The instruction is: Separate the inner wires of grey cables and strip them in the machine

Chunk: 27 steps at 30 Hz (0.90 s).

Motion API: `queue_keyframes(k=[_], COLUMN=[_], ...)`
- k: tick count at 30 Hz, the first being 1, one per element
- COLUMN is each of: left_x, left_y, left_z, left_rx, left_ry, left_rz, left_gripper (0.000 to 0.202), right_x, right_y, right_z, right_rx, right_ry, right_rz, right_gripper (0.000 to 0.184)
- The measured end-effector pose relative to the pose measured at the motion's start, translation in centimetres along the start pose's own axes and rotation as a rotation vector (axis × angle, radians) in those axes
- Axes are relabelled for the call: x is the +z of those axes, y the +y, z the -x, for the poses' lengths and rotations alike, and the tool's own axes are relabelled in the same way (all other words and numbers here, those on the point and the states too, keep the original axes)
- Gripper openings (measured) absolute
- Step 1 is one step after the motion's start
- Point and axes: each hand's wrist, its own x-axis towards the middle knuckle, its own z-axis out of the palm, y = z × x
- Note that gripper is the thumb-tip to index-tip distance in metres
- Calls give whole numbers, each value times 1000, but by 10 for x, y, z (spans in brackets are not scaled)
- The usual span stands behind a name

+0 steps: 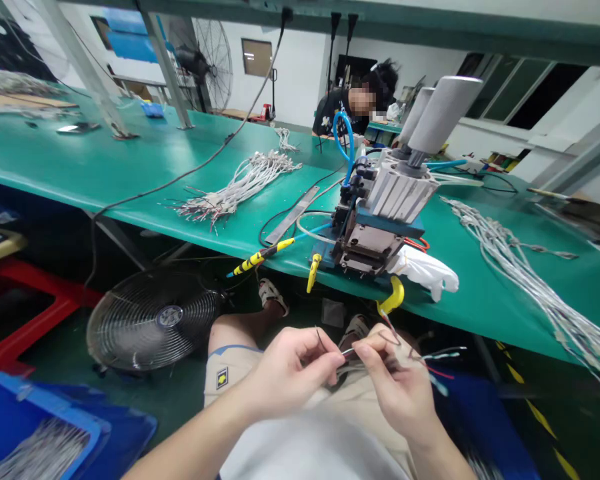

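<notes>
Above my lap, my left hand (305, 363) pinches thin wires (349, 351) between thumb and fingers. Close beside it, my right hand (397, 377) grips the same wires, and several coloured wire ends (443, 355), white, red and dark, stick out past its fingers. A small press machine (390, 213) with metal cylinders stands at the bench edge just beyond my hands. Yellow-tipped parts (313, 273) hang from its front, and a white cloth-like piece (425, 270) lies at its right side. How the wires join inside my fingers is hidden.
A bundle of white cables (250, 180) lies on the green bench (180, 143), with a longer bundle (520, 267) at right. A floor fan (165, 317) and a blue bin (93, 433) of wires stand at left. Across the bench a person (350, 110) bends forward.
</notes>
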Motion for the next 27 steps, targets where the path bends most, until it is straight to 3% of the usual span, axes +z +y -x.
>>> queue_keyframes(k=[4, 12, 18, 23, 27], left_x=[14, 18, 20, 22, 22], left_y=[-8, -18, -15, -16, -16], left_z=[4, 2, 1, 0, 0], left_rx=[45, -100, -175, -175, -162], left_ry=[49, -16, -46, -28, -26], left_rz=[-48, 272, 513, 559, 553], left_gripper=[23, 12, 13, 16, 12], right_x=[5, -5, -6, -1, 6], right_y=[-1, 8, 12, 8, 5], right_z=[-2, 2, 2, 2, 4], right_rx=[69, 332, 517, 544, 542], right_ry=[83, -15, 3, -11, 12], right_rz=[-30, -248, -411, -472, -499], right_gripper=[23, 27, 24, 28, 17])
